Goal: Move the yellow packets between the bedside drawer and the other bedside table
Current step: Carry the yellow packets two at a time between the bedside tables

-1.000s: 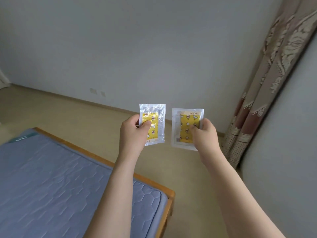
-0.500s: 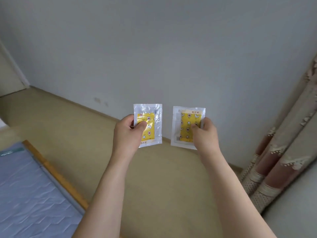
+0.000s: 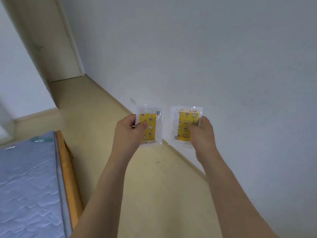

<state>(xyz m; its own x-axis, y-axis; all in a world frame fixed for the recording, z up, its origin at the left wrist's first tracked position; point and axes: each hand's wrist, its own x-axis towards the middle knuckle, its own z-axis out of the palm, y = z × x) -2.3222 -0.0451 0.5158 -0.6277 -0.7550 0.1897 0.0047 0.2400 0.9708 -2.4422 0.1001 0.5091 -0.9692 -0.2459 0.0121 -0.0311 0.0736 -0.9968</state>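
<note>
1. Grey wall (image 3: 223, 57) fills the upper right of the frame.
2. Beige floor (image 3: 106, 117) runs diagonally through the middle.
3. Blue mattress (image 3: 25, 186) sits at lower left on a wooden frame (image 3: 66, 169).
4. Left hand (image 3: 127, 134), centre frame, pinches the left packet (image 3: 151, 127), held upright.
5. Right hand (image 3: 203, 133) pinches the right packet (image 3: 184, 126), just beside the other, not touching.

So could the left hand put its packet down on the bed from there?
Probably not without moving closer. The left hand holds its yellow packet out in the air over the floor, and the mattress lies apart, lower and off to the left. Nothing blocks the way, though.
</note>
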